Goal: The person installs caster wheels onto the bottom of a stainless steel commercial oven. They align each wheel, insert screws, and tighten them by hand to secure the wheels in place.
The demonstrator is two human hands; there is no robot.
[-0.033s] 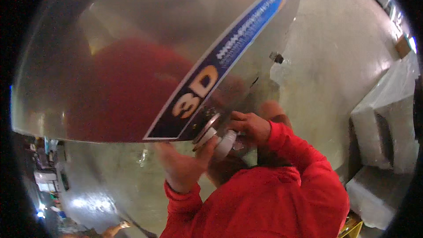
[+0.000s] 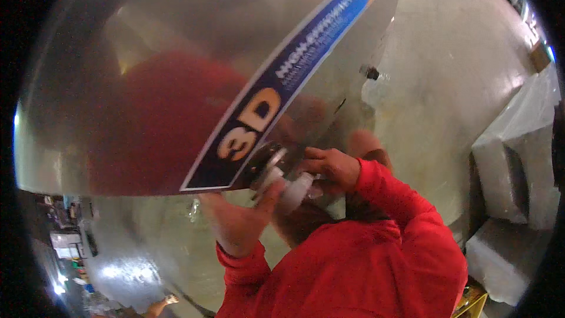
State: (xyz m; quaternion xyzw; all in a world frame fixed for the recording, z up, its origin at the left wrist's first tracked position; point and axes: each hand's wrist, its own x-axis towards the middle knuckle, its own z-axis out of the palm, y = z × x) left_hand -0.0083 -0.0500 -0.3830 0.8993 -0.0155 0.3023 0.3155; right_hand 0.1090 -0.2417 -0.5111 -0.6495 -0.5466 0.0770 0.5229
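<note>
A large shiny metal vessel (image 2: 159, 112) with a curved wall and a slanted blue label (image 2: 294, 70) fills the upper left. At its lower edge sits a round metal port (image 2: 275, 158), with a white ring-shaped fitting (image 2: 269, 179) against it. My left hand (image 2: 241, 218) grips this fitting from the left, thumb on top; its other fingers are partly hidden. Beside it is a white, curved, ribbed plastic piece (image 2: 294, 193), its exact kind unclear. My right hand (image 2: 332, 168) pinches the upper end of that piece with bent fingers.
Wrapped grey blocks (image 2: 500, 176) stand at the right, above a yellow frame (image 2: 474, 303) at the lower right. A small dark object (image 2: 369, 72) lies on the floor (image 2: 441, 82) beyond the vessel. Cluttered items (image 2: 65, 241) line the far left.
The label and port sit slightly further left in the picture. My left hand has shifted slightly left with the fitting; both hands keep their hold.
</note>
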